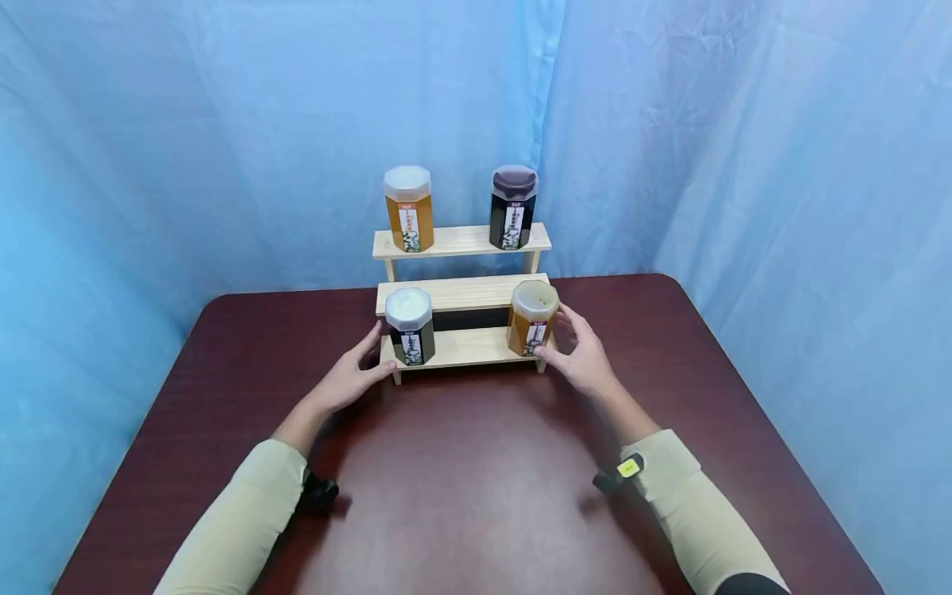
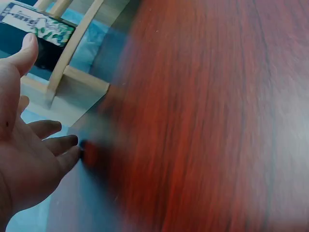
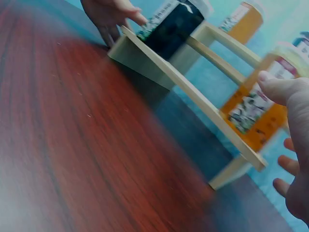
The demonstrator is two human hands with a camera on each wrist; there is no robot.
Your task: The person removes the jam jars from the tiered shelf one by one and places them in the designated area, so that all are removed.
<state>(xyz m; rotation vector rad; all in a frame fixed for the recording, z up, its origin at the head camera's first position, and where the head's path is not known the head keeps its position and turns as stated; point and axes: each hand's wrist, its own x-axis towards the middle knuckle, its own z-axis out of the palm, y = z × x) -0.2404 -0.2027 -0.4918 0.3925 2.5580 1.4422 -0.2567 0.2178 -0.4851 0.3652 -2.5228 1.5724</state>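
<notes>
A three-tier wooden shelf [image 1: 461,347] stands on a dark red table [image 1: 476,479]. Its lowest tier holds a dark jar with a white lid [image 1: 409,326] on the left and an amber jar [image 1: 532,321] on the right. My left hand [image 1: 375,355] is open beside the dark jar [image 2: 34,29], its fingers at the left end of the shelf [image 2: 79,77]. My right hand [image 1: 559,335] is cupped loosely about the right side of the amber jar [image 3: 253,113], thumb in front and fingers spread behind. No finger clearly clasps it.
The top tier holds an amber jar with a white lid [image 1: 407,211] and a dark jar with a dark lid [image 1: 513,208]; the middle tier is bare. Blue cloth hangs behind and on both sides. Table edges run left and right.
</notes>
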